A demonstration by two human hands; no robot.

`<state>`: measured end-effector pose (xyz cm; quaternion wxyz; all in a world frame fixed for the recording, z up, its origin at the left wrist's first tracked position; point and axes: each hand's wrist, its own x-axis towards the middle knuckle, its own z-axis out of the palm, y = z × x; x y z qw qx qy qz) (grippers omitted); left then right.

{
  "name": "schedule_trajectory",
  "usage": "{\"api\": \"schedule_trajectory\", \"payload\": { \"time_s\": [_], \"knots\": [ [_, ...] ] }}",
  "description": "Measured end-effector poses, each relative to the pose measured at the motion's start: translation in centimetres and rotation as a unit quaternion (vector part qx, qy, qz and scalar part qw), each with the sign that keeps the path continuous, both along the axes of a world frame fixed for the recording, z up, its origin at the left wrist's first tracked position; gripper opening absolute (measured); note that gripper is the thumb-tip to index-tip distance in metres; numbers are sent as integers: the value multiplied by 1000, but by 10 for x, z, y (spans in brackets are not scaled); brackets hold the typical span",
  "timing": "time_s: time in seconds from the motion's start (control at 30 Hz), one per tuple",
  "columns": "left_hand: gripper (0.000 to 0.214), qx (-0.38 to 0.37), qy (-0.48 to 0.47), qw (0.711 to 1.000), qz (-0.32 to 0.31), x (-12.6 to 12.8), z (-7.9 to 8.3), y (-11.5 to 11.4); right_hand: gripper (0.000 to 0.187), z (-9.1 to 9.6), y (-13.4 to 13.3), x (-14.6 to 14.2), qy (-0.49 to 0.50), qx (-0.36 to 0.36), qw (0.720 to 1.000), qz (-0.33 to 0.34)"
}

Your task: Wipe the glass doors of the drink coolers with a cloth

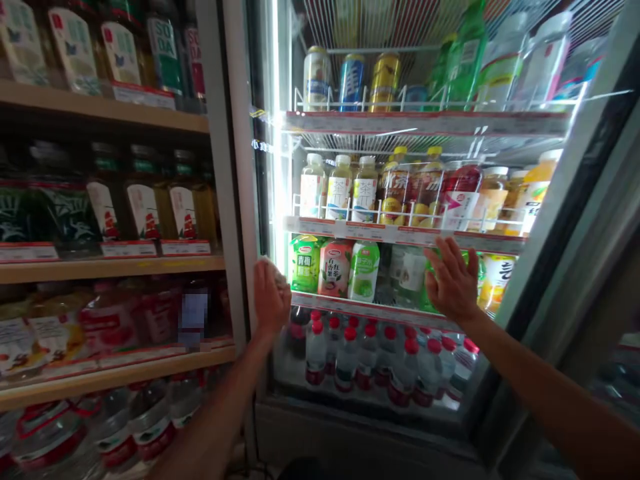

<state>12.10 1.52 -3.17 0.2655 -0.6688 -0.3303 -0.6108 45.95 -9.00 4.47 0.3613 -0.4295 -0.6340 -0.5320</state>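
My two bare hands are raised at the front of a lit drinks refrigerator (pixel 350 427), which spans the view ahead of and between them. My left hand (pixel 273 297) is at its left edge, fingers bent inward; a pale patch shows at the knuckles, and I cannot tell whether they clamp anything. My right hand (pixel 453 280) is well apart from it, fingers spread and grasping nothing; contact with the front cannot be told. Just right of my left hand, in order, stand a green drink pack (pixel 305 267) marked 青梅, a coral-red drink pack (pixel 334 270) and a green-and-white drink pack (pixel 364 273). Above and between my hands are white-capped 茶π bottles (pixel 340 190); higher still, a blue can (pixel 353 83) beside a gold can (pixel 385 83). Below both hands, red-capped water bottles (pixel 345 360) crowd the base. Up and right of my right hand, a green bottle (pixel 467 57) leans in view. Left of my left hand run wooden shelves (pixel 100 270) of bottled drinks.
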Motion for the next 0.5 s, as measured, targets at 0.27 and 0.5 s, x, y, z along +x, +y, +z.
{"api": "schedule_trajectory", "payload": {
  "time_s": [0.27, 0.5],
  "knots": [
    [61, 56, 235, 966, -89, 56, -22, -15, 53, -1, 0, 2, 4, -14, 1000, -15],
    [66, -34, -18, 999, 23, 2, -35, -5, 54, -3, 2, -5, 18, 3, 1000, -15]
  ]
}}
